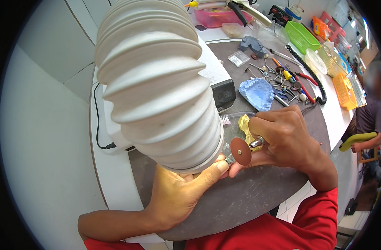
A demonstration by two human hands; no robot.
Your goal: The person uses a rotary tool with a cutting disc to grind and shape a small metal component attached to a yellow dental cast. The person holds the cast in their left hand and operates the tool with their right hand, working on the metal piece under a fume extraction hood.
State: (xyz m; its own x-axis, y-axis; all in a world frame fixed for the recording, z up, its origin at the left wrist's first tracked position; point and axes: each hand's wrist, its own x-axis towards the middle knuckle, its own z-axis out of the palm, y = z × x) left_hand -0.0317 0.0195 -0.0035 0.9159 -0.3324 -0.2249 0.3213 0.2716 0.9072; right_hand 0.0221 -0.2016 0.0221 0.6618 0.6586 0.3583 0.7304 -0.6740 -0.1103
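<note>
My right hand [284, 135] is closed around a rotary handpiece [257, 143], whose metal nose carries a round brown cutting disc [242, 155]. Between the thumb and fingers of my left hand [184, 193] is a small shiny piece [229, 160], mostly hidden, at the left of the disc. Whether disc and piece touch, I cannot tell. Fingertips of the right hand come close to the left thumb. Just beyond the handpiece lies a yellow dental model [243, 124], partly covered by my right hand. The wide white ribbed hose [165, 83] ends right over my left fingers and hides some of them.
A blue dental cast [257, 92] and a grey cast [252, 45] lie farther back on the dark worktop [232, 200]. Burs, discs and pliers [307, 79] are scattered beside a coiled black cord [319, 77]. Coloured baskets [302, 36] stand behind. Another person [371, 112] is at far right.
</note>
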